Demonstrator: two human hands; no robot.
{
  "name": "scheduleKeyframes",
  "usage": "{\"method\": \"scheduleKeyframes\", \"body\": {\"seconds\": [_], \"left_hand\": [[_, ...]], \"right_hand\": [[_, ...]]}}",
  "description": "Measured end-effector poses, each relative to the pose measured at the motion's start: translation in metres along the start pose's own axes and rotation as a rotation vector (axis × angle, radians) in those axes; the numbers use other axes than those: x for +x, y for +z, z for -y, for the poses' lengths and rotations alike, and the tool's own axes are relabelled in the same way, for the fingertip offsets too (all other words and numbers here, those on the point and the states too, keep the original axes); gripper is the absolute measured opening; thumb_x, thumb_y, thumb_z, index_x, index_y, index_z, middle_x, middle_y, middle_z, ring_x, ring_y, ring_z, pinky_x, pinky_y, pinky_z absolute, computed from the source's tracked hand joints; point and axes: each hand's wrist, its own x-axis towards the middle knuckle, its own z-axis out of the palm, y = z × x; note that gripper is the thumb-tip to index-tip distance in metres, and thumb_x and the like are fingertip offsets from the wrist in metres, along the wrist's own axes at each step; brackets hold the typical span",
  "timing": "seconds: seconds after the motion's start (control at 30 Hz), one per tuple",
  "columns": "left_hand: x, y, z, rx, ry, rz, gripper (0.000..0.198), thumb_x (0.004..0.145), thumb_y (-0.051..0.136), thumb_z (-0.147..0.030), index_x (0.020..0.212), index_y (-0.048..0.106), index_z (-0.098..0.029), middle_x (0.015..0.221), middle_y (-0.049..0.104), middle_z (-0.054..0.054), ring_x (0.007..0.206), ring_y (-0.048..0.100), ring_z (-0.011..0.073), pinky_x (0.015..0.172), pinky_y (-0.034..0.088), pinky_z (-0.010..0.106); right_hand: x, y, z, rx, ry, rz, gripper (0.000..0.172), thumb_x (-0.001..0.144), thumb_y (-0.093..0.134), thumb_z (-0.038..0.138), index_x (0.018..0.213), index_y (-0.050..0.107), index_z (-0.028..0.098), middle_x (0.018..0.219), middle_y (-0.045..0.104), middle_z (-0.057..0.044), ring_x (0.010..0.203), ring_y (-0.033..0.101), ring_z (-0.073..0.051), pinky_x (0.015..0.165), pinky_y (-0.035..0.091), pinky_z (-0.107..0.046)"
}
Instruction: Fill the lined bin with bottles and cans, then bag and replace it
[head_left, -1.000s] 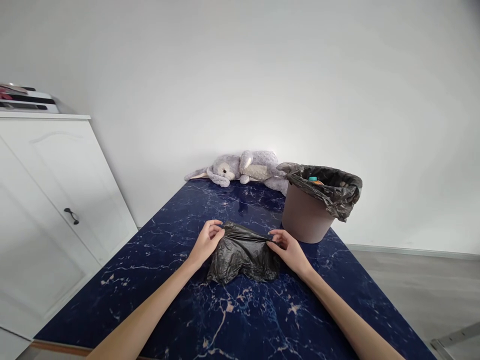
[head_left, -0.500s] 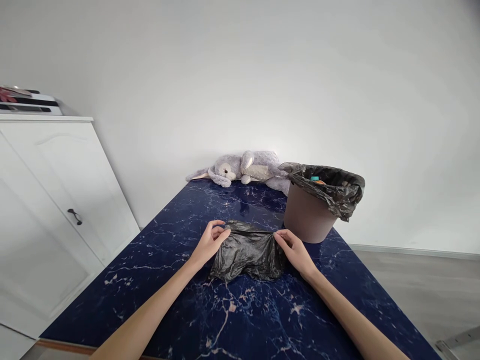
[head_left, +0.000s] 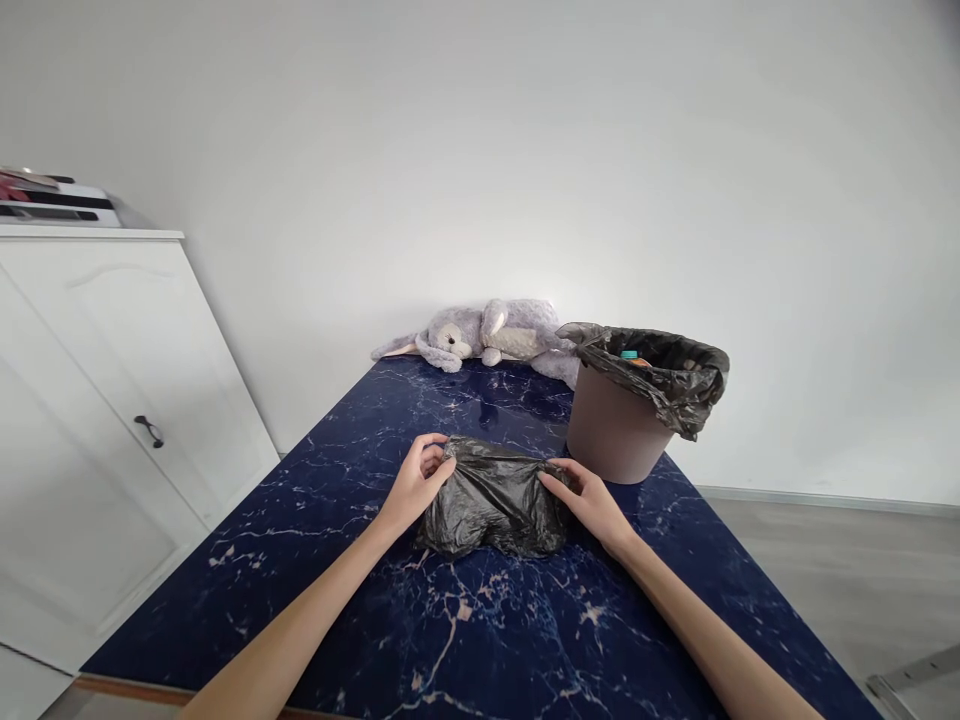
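Note:
A crumpled black plastic garbage bag [head_left: 499, 505] lies spread between my hands, low over the dark blue marbled table [head_left: 442, 640]. My left hand [head_left: 418, 480] pinches its upper left edge between thumb and fingers. At the upper right edge, my right hand [head_left: 589, 500] is closed on the plastic, thumb on the near side. The bag's lower part rests on the tabletop. Just beyond my right hand stands a brown trash can [head_left: 619, 425], lined with another black bag [head_left: 679, 385] folded over its rim. A teal-capped item [head_left: 630, 355] shows inside it.
A grey plush rabbit [head_left: 499, 335] lies on its side at the table's far edge, against the white wall [head_left: 480, 150]. To the left stands a white cabinet [head_left: 112, 420] with a dark handle, items stacked on top. Grey floor [head_left: 817, 560] shows to the right.
My right thumb and fingers have shifted slightly left along the bag's edge. Folds in the plastic have changed, and its upper edge is bunched differently. Both hands still grip it.

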Motion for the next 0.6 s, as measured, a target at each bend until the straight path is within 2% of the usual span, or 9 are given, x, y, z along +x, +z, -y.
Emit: {"method": "scheduleKeyframes", "body": {"seconds": [0.1, 0.2, 0.4, 0.6], "left_hand": [[-0.001, -0.001, -0.004, 0.007, 0.028, -0.038, 0.039, 0.095, 0.064, -0.05, 0.122, 0.054, -0.025, 0.089, 0.059, -0.001, 0.087, 0.065, 0.0205, 0.083, 0.052, 0.034], [-0.002, -0.002, -0.012, 0.015, 0.061, -0.079, 0.035, 0.097, 0.063, -0.048, 0.121, 0.053, -0.025, 0.091, 0.059, 0.0, 0.088, 0.065, 0.0206, 0.084, 0.051, 0.033], [-0.006, -0.001, -0.023, 0.04, 0.094, -0.132, 0.033, 0.1, 0.06, -0.049, 0.123, 0.051, -0.026, 0.092, 0.057, 0.0, 0.085, 0.063, 0.0195, 0.08, 0.051, 0.031], [-0.005, -0.003, -0.033, 0.066, 0.111, -0.148, 0.033, 0.098, 0.061, -0.047, 0.121, 0.052, -0.026, 0.093, 0.059, 0.001, 0.091, 0.066, 0.0211, 0.082, 0.051, 0.031]], "right_hand": [[0.0, -0.001, 0.002, 0.018, 0.022, 0.077, 0.047, 0.083, 0.08, 0.067, 0.101, 0.079, 0.024, 0.102, 0.08, -0.006, 0.099, 0.073, -0.031, 0.086, 0.058, -0.038], [-0.001, -0.001, 0.006, 0.071, 0.033, 0.098, 0.047, 0.085, 0.078, 0.069, 0.093, 0.077, 0.022, 0.094, 0.078, -0.005, 0.092, 0.072, -0.029, 0.082, 0.058, -0.037], [-0.008, 0.001, 0.022, 0.225, 0.049, 0.111, 0.052, 0.088, 0.073, 0.073, 0.099, 0.075, 0.022, 0.099, 0.078, -0.006, 0.093, 0.072, -0.027, 0.086, 0.059, -0.038], [-0.008, 0.001, 0.04, 0.249, 0.03, 0.13, 0.052, 0.086, 0.073, 0.075, 0.094, 0.07, 0.023, 0.092, 0.075, -0.004, 0.089, 0.071, -0.025, 0.079, 0.057, -0.034]]}}
